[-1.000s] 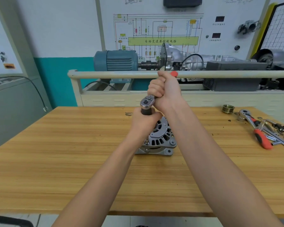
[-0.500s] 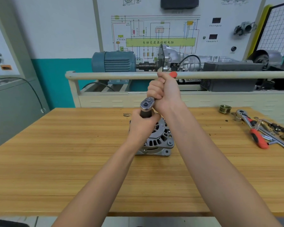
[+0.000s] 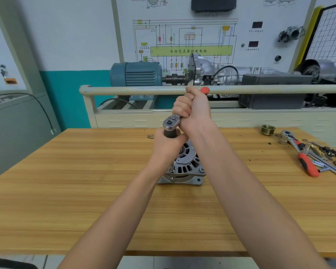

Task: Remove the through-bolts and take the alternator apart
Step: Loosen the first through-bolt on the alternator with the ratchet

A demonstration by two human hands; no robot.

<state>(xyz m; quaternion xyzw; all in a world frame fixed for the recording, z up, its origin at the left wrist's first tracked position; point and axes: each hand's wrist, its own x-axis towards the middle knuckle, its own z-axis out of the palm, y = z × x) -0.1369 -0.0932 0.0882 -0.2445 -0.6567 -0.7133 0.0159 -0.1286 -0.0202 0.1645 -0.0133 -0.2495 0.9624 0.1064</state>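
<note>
Wooden workbench [image 3: 85, 200] carries the alternator [image 3: 186, 167] at its middle, directly beneath both fists: the left hand [image 3: 167, 146] curls round the upright socket extension [image 3: 170, 133] over a through-bolt, the right hand [image 3: 194, 109] clenches the ratchet's [image 3: 171, 122] handle, which runs away from the alternator.

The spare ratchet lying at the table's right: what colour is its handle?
Red, on the spare ratchet; the head view shows it.

White-and-teal wall [image 3: 70, 45] (wiring diagram board [image 3: 184, 41] mounted) behind wooden workbench [image 3: 85, 191].
</note>
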